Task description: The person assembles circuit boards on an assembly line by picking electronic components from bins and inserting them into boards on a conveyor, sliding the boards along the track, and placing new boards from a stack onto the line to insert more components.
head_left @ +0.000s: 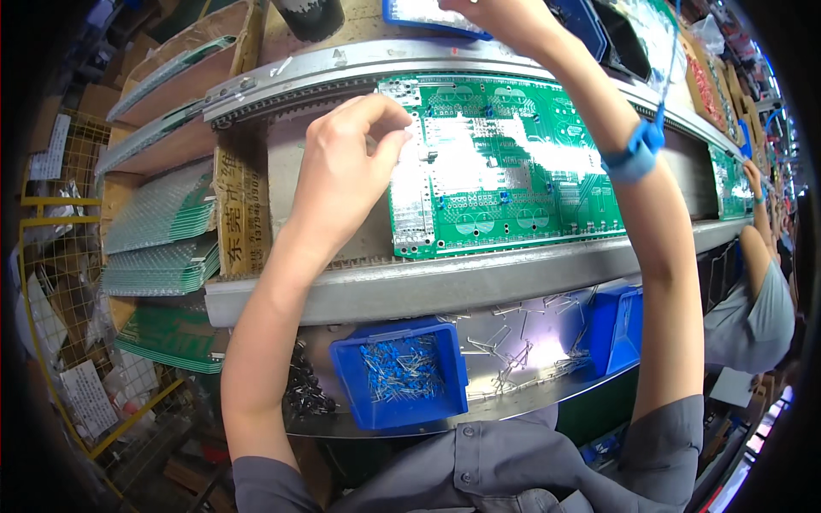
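Note:
A green circuit board [547, 171] lies between two metal rails in front of me, with small blue parts standing on it and bright glare over its middle. My left hand [346, 162] hovers at the board's left edge, thumb and forefinger curled together in a pinch. Whatever sits between those fingertips is too small to make out. At the top, my right hand [513, 21] reaches over the far rail beside a blue bin [436, 19] with pale contents. The upper edge of the picture cuts off part of that hand, so its grip is unclear. A blue wrist strap [634, 150] circles my right forearm.
Close to me stands a blue bin [398, 376] of blue leaded components; another blue bin [614, 329] is right of loose metal pins [517, 346]. Stacked green boards [162, 209] fill a rack at left. The near rail [428, 286] crosses before me. Another person [753, 299] works at right.

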